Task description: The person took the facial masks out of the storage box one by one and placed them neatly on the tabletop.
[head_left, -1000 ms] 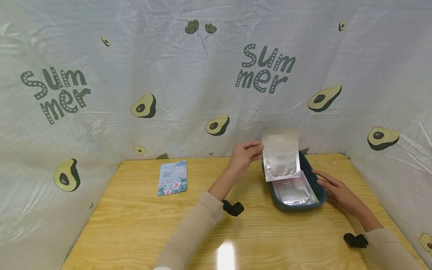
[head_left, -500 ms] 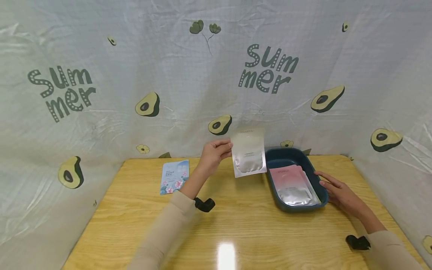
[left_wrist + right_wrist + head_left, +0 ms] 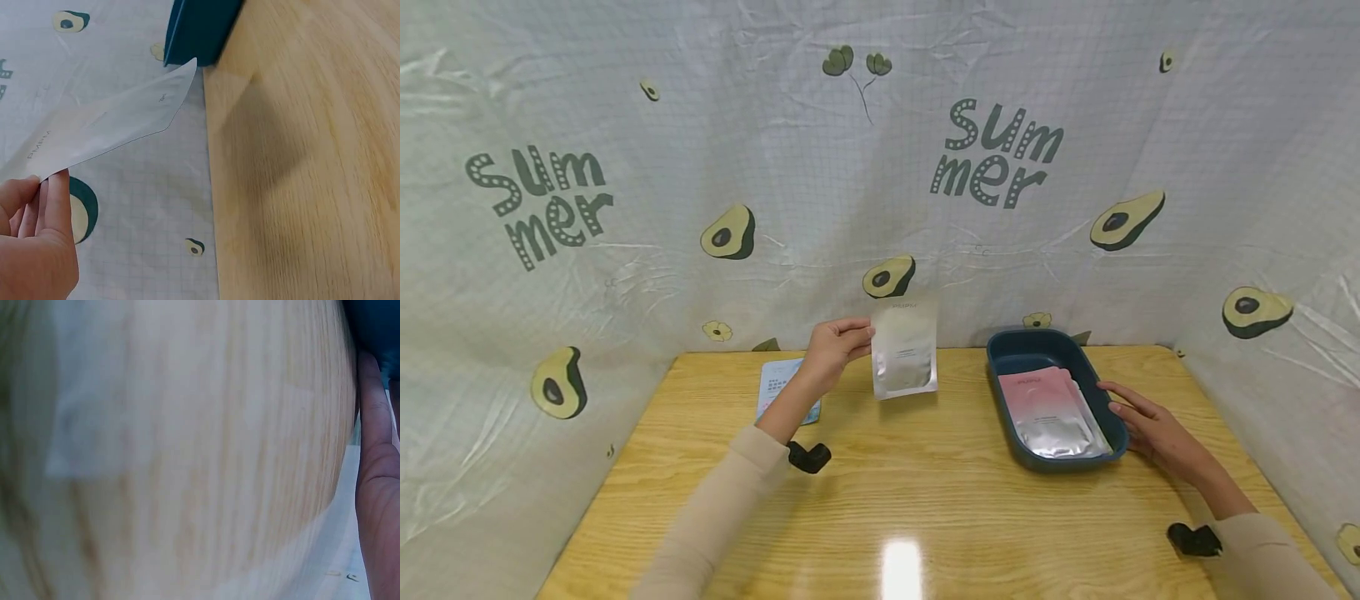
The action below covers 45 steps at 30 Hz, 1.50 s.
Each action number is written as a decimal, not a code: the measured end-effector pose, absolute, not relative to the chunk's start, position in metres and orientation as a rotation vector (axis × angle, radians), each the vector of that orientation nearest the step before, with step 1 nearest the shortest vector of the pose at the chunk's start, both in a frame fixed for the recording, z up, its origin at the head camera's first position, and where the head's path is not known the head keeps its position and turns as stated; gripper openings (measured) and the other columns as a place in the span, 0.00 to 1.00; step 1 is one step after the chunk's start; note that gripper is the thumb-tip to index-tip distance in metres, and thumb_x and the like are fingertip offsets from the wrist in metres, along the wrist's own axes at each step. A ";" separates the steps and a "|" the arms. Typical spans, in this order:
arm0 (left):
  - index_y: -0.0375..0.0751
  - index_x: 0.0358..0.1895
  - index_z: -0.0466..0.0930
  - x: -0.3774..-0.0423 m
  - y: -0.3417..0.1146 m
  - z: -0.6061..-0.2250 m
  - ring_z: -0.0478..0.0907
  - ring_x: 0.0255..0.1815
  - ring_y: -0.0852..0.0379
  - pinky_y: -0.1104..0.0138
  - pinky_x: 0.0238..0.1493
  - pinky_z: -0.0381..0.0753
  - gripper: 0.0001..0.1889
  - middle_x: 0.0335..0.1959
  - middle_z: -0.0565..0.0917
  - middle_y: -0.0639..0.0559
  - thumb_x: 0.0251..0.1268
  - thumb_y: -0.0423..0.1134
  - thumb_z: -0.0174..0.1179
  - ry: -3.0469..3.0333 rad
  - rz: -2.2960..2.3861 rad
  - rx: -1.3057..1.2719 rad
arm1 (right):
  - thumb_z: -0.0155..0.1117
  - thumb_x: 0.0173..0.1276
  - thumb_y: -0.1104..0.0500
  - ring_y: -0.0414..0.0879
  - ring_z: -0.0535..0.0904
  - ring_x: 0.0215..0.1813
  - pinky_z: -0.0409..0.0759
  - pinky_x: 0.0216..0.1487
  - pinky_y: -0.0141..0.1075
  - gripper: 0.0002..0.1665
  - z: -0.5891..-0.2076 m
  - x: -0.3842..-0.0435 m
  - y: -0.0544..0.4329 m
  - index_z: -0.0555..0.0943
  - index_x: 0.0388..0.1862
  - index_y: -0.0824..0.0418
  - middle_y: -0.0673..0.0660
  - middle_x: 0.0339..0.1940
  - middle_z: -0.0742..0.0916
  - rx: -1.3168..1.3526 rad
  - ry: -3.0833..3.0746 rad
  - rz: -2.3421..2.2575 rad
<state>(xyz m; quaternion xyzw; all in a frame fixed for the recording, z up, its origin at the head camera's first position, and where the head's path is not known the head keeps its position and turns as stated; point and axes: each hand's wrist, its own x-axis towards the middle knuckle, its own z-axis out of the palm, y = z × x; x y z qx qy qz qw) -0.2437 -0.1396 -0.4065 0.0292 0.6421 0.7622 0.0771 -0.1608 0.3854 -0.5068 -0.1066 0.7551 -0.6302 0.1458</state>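
Observation:
My left hand [image 3: 831, 354] pinches a cream-and-silver sheet mask packet [image 3: 905, 350] by its left edge, thumb against fingers. In the head view the packet hangs upright above the back of the table, left of a dark blue bin [image 3: 1022, 457]; the left wrist view shows the packet [image 3: 106, 125] from its side. A light blue flowered packet [image 3: 777, 383] lies on the table, partly hidden behind my left forearm. Pink-and-silver packets [image 3: 1047, 412] lie stacked in the bin. My right hand [image 3: 1157, 429] touches the bin's right side with fairly straight fingers, its palm mostly hidden.
The wooden table [image 3: 895, 492] ends at the back against a white curtain [image 3: 820, 183] printed with avocados, which also closes off both sides. Black straps [image 3: 808, 457] sit at the wrists. A bright light reflection falls near the front.
My left hand has carried the cream-and-silver packet leftward out from above the bin, uncovering the pink packets. My right hand has stayed at the bin's side.

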 end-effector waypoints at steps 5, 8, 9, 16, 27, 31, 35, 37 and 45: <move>0.22 0.65 0.74 -0.245 -0.147 -0.410 0.85 0.40 0.62 0.69 0.49 0.87 0.19 0.45 0.85 0.47 0.75 0.27 0.57 1.948 2.250 0.062 | 0.42 0.87 0.52 0.27 0.77 0.61 0.84 0.54 0.30 0.32 -0.508 -0.162 0.386 0.53 0.84 0.54 0.34 0.68 0.69 -0.295 2.188 -1.800; 0.22 0.66 0.73 -0.247 -0.151 -0.413 0.85 0.40 0.62 0.69 0.49 0.87 0.19 0.49 0.84 0.43 0.76 0.27 0.56 1.966 2.223 0.022 | 0.42 0.87 0.50 0.26 0.76 0.61 0.83 0.55 0.29 0.32 -0.508 -0.163 0.385 0.53 0.84 0.53 0.41 0.73 0.66 -0.273 2.208 -1.775; 0.23 0.66 0.73 -0.247 -0.153 -0.415 0.85 0.41 0.62 0.69 0.49 0.87 0.20 0.51 0.83 0.42 0.76 0.28 0.56 1.974 2.211 0.006 | 0.43 0.86 0.50 0.25 0.75 0.61 0.83 0.55 0.29 0.32 -0.507 -0.164 0.385 0.53 0.84 0.53 0.44 0.74 0.65 -0.263 2.215 -1.768; 0.25 0.67 0.73 -0.250 -0.166 -0.432 0.84 0.43 0.61 0.66 0.54 0.86 0.20 0.61 0.79 0.33 0.77 0.29 0.56 2.052 2.121 -0.110 | 0.44 0.86 0.48 0.24 0.76 0.60 0.82 0.55 0.28 0.33 -0.506 -0.166 0.384 0.54 0.84 0.52 0.61 0.79 0.60 -0.228 2.239 -1.746; 0.22 0.65 0.74 -0.239 -0.188 -0.469 0.84 0.54 0.46 0.64 0.53 0.87 0.19 0.61 0.78 0.29 0.77 0.29 0.56 2.165 1.937 -0.260 | 0.44 0.85 0.46 0.21 0.74 0.58 0.81 0.55 0.27 0.34 -0.506 -0.169 0.384 0.53 0.84 0.51 0.76 0.81 0.50 -0.207 2.240 -1.734; 0.22 0.65 0.74 -0.234 -0.193 -0.476 0.82 0.58 0.43 0.66 0.50 0.88 0.19 0.62 0.78 0.29 0.76 0.28 0.57 2.180 1.900 -0.303 | 0.44 0.85 0.46 0.20 0.74 0.58 0.81 0.55 0.26 0.34 -0.506 -0.168 0.383 0.53 0.84 0.52 0.77 0.80 0.49 -0.197 2.237 -1.736; 0.21 0.65 0.74 -0.231 -0.197 -0.483 0.85 0.53 0.45 0.63 0.50 0.88 0.19 0.62 0.78 0.27 0.75 0.27 0.57 2.201 1.872 -0.312 | 0.44 0.86 0.47 0.22 0.75 0.59 0.81 0.55 0.26 0.34 -0.507 -0.166 0.384 0.53 0.84 0.52 0.69 0.82 0.55 -0.203 2.227 -1.755; 0.21 0.64 0.74 -0.230 -0.199 -0.485 0.86 0.48 0.49 0.63 0.49 0.88 0.19 0.61 0.78 0.27 0.75 0.27 0.57 2.209 1.863 -0.320 | 0.44 0.86 0.47 0.22 0.75 0.59 0.81 0.55 0.26 0.33 -0.509 -0.166 0.385 0.54 0.84 0.51 0.64 0.81 0.59 -0.209 2.227 -1.759; 0.22 0.63 0.76 -0.229 -0.203 -0.487 0.85 0.44 0.55 0.65 0.47 0.89 0.18 0.57 0.81 0.31 0.75 0.28 0.58 2.231 1.824 -0.328 | 0.44 0.86 0.47 0.22 0.75 0.59 0.81 0.55 0.26 0.33 -0.509 -0.168 0.384 0.54 0.84 0.51 0.72 0.81 0.53 -0.215 2.235 -1.752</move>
